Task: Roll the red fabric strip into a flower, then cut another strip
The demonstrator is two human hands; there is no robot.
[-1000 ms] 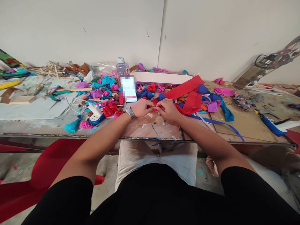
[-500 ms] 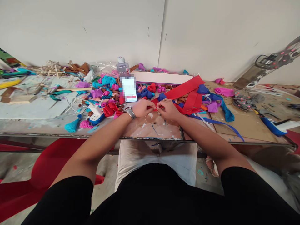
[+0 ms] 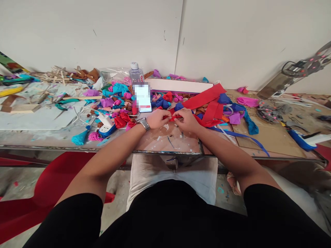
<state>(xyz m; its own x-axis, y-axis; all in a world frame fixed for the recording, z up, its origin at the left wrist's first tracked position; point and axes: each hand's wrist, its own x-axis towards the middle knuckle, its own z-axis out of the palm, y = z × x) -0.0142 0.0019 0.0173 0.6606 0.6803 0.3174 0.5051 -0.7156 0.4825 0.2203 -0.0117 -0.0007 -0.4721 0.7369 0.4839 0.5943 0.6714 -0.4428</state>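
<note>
My left hand (image 3: 158, 119), with a watch on its wrist, pinches a strip of red crepe paper (image 3: 171, 118) near the front of the table. Close beside it, my right hand (image 3: 186, 120) grips the same strip, thumb and forefinger pressed together. Only a short red stretch shows between my fingertips; the rest is partly hidden by the hands. Behind my right hand lie wide red paper strips (image 3: 204, 96), overlapping blue crumpled pieces. A phone (image 3: 142, 100) with a lit, blurred screen leans just behind my left hand.
Left of my hands are crumpled paper flowers (image 3: 121, 120), a blue-and-white power strip (image 3: 106, 129) and green pliers (image 3: 64, 102). A bottle (image 3: 136, 74) stands behind the phone. To the right lie cardboard (image 3: 269, 141), a blue ribbon (image 3: 248, 137) and a tilted dark bottle (image 3: 276, 81).
My fingers have shifted slightly on the red strip, and a little more red shows between them. Both hands stay in nearly the same place.
</note>
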